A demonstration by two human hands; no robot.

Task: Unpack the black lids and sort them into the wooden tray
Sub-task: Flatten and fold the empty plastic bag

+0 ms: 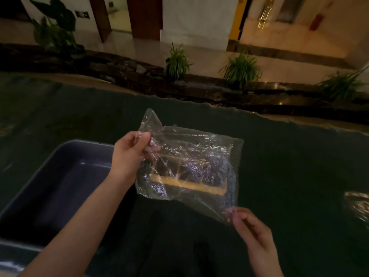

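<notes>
Clear plastic bag (191,166) held up over a dark green table (289,166), left hand (129,156) pinching its upper left corner, right hand (253,234) pinching its lower right corner, wooden tray (191,185) seen through the film, lids indistinct inside it, dark bin (60,186) just left.

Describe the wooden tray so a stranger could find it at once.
Start at the dark cloth-covered table, then the clear plastic bag stretched between the left hand and right hand. The wooden tray shows through the bag as a pale orange frame with dividers, unlike the plain grey bin at left.
</notes>
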